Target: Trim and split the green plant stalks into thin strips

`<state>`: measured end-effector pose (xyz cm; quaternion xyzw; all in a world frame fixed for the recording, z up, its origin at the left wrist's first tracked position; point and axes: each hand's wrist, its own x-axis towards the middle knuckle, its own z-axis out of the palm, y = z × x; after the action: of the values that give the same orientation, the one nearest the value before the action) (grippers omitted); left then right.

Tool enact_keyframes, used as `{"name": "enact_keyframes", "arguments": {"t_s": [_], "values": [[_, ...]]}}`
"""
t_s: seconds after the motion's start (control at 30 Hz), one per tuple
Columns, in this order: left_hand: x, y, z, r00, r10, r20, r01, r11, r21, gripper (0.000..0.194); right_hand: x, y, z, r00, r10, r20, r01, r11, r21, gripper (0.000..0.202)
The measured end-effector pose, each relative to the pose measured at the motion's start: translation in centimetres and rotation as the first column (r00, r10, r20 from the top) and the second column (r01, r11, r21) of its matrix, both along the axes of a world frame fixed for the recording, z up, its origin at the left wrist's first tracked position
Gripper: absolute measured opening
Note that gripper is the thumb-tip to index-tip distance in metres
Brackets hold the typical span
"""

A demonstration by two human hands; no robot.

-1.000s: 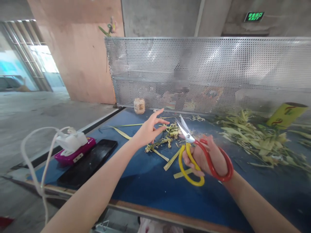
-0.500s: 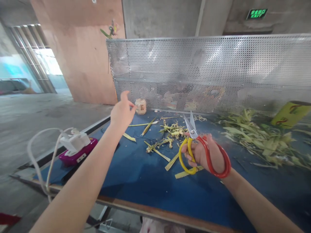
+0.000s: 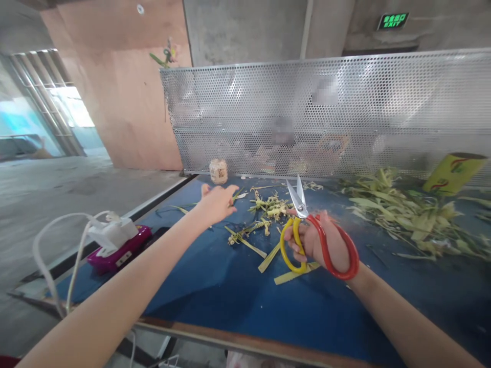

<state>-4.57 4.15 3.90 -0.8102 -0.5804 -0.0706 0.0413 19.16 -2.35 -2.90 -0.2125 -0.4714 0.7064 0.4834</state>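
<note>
My right hand (image 3: 312, 243) is wrapped in the handles of a pair of scissors (image 3: 302, 208), one loop yellow and the other red. The blades are parted and point away from me. My left hand (image 3: 218, 202) reaches over the far left of the blue tabletop, fingers apart, with nothing visible in it. Just beyond it stands a small pale woven piece (image 3: 218, 171). Trimmed plant scraps (image 3: 274, 207) lie between the two hands. Flat strips of leaf (image 3: 293, 275) rest on the table below the scissors.
A heap of green leaves (image 3: 402, 209) and a yellow cylinder (image 3: 454, 174) are on the right. A purple power strip (image 3: 118, 253) with white plugs and cables sits at the left edge. Behind the table rises a perforated metal screen (image 3: 245, 102), with people dimly visible through it.
My left hand has moved right and toward me, from beside the woven piece to in front of it. The right hand still holds the scissors with parted blades. The view has shifted slightly.
</note>
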Motion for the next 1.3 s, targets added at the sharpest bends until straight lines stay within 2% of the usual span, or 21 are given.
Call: {"name": "enact_keyframes", "arguments": {"t_s": [0.07, 0.13, 0.23, 0.3, 0.37, 0.43, 0.5, 0.57, 0.7, 0.83, 0.9, 1.0, 1.03, 1.07, 1.17, 1.23, 1.3], "values": [[1.0, -0.8, -0.9, 0.996, -0.087, 0.005, 0.087, 0.986, -0.143, 0.065, 0.0, 0.0, 0.0, 1.0, 0.01, 0.006, -0.01, 1.0, 0.002, 0.064], [1.6, -1.3, -1.8, 0.992, -0.127, 0.008, 0.125, 0.962, -0.244, 0.073, 0.0, 0.0, 0.2, 1.0, 0.0, 0.018, 0.0, 1.0, -0.004, 0.062], [1.8, -1.5, -2.0, 0.991, -0.132, 0.017, 0.132, 0.951, -0.281, 0.071, -0.1, -0.3, 0.5, 0.999, -0.034, 0.011, 0.035, 0.999, -0.009, 0.058], [1.5, -1.3, -1.2, 0.992, -0.12, 0.035, 0.125, 0.958, -0.258, 0.071, -0.2, -0.5, 0.8, 0.999, -0.033, 0.004, 0.033, 0.999, -0.012, 0.058], [1.0, -0.9, 0.3, 0.994, -0.095, 0.053, 0.105, 0.965, -0.24, 0.075, -0.2, -0.6, 1.0, 1.0, -0.019, 0.005, 0.019, 1.0, -0.014, 0.055], [0.4, -0.4, 2.1, 0.993, -0.08, 0.085, 0.1, 0.956, -0.276, 0.081, -0.2, -0.7, 1.1, 1.0, -0.012, -0.001, 0.012, 1.0, -0.006, 0.05], [-0.2, 0.3, 3.7, 0.986, -0.11, 0.127, 0.147, 0.934, -0.325, 0.08, -0.1, -0.7, 1.1, 1.0, -0.005, -0.012, 0.005, 1.0, 0.005, 0.048], [-0.8, 0.8, 4.9, 0.983, -0.112, 0.143, 0.153, 0.938, -0.312, 0.078, 0.0, -0.6, 1.2, 1.0, 0.025, 0.0, -0.025, 1.0, 0.015, 0.049], [-1.5, 1.6, 5.8, 0.987, -0.04, 0.154, 0.078, 0.965, -0.251, 0.077, 0.2, -0.5, 1.2, 0.997, 0.049, 0.052, -0.053, 0.996, 0.066, 0.057], [-1.7, 2.0, 6.1, 0.996, 0.009, 0.093, 0.016, 0.963, -0.27, 0.091, 0.1, -0.6, 1.3, 0.997, 0.042, 0.06, -0.047, 0.995, 0.084, 0.059], [-1.7, 2.3, 6.7, 1.0, 0.01, 0.005, -0.007, 0.931, -0.364, 0.098, 0.0, -0.6, 1.3, 0.999, 0.026, 0.03, -0.027, 0.998, 0.061, 0.053], [-1.4, 2.9, 7.7, 0.99, -0.04, -0.136, -0.047, 0.814, -0.579, 0.096, -0.1, -0.7, 1.3, 1.0, 0.002, -0.008, -0.001, 1.0, 0.023, 0.049], [-1.2, 3.2, 8.0, 0.983, -0.053, -0.175, -0.063, 0.801, -0.595, 0.094, -0.1, -0.7, 1.3, 1.0, 0.0, -0.011, 0.0, 1.0, 0.02, 0.049], [-0.8, 3.4, 8.2, 0.975, -0.056, -0.215, -0.078, 0.82, -0.567, 0.091, -0.1, -0.8, 1.3, 1.0, 0.0, -0.011, 0.0, 1.0, 0.022, 0.049], [0.6, 3.7, 8.3, 0.945, -0.037, -0.324, -0.086, 0.931, -0.355, 0.084, -0.1, -0.8, 1.3, 1.0, -0.009, -0.01, 0.009, 0.999, 0.031, 0.047], [1.6, 3.5, 8.2, 0.938, -0.119, -0.327, 0.013, 0.951, -0.309, 0.076, -0.1, -0.8, 1.3, 1.0, -0.019, -0.007, 0.019, 0.999, 0.029, 0.046], [2.4, 3.3, 8.2, 0.929, -0.291, -0.229, 0.206, 0.92, -0.333, 0.066, 0.0, -0.7, 1.4, 1.0, -0.022, 0.004, 0.022, 0.999, 0.031, 0.045]]}}
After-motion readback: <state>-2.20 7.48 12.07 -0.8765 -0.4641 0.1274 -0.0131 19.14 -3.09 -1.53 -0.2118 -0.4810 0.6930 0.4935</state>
